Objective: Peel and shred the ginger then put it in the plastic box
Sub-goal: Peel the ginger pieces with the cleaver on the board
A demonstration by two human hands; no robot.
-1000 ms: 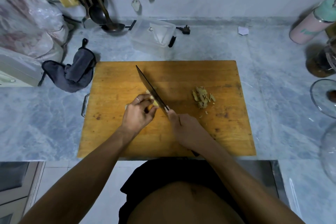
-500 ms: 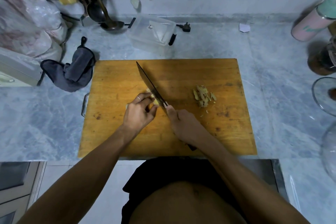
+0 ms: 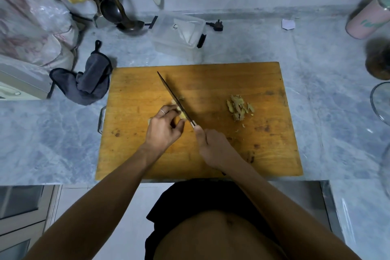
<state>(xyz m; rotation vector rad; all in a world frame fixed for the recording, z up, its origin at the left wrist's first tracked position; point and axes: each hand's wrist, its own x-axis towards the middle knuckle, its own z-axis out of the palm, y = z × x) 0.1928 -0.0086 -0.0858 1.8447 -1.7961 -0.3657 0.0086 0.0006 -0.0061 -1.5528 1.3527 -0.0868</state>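
Both bare forearms enter from the lower frame and converge toward the centre. Left hand [image 3: 163, 127], palm down, fingers [image 3: 168, 112] curled with tips tucked under, ring on one finger. Right hand [image 3: 213, 148], just right of centre, fingers wrapped in a closed grip.

Worn wooden board [image 3: 211, 82], clear plastic box [image 3: 168, 40], glossy marble counter [image 3: 329, 82].

Your arms are bare to the edge of view, no sleeves or watch on either. A thin silver ring [image 3: 162, 111] sits on one finger of your left hand [image 3: 163, 127]; your right hand [image 3: 215, 148] wears nothing. Black cloth [image 3: 190, 198] covers your waist, with your midriff bare.
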